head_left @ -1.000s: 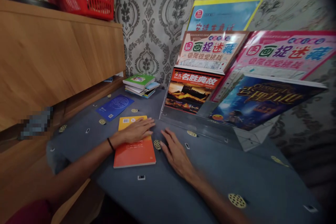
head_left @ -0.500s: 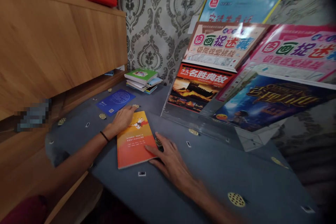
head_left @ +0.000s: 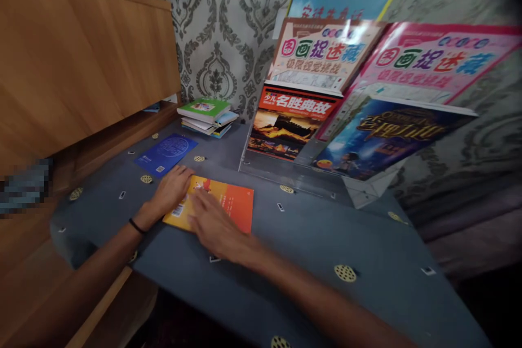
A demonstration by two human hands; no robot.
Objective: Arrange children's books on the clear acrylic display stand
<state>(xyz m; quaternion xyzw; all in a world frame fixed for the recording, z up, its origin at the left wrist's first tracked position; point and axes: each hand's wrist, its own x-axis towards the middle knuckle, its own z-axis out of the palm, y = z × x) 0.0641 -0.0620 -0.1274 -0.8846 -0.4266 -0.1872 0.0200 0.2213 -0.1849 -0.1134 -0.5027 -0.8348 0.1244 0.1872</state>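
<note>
A thin yellow-to-orange book (head_left: 241, 207) lies flat on the table, its long side running left to right and its orange end at the right. At its far left edge rests my left hand (head_left: 173, 187), a dark band on the wrist, fingers stretched out toward the book's far corner. My right hand (head_left: 214, 225) reaches across the middle of the cover from the right, fingers extended over the yellow part and slightly blurred. It covers much of the print. Just beyond my left hand lies a blue booklet (head_left: 168, 153).
A clear stand at the back right holds several books, among them a dark blue book (head_left: 387, 136) and a red-topped book (head_left: 291, 122). A small stack of books (head_left: 206, 111) sits by the wall. The wooden cabinet (head_left: 89, 49) borders the table (head_left: 302, 261) on the left.
The book has turned counterclockwise, its orange end swinging from the near side to the right. My right hand has moved left from its right edge onto the cover. The view has shifted.
</note>
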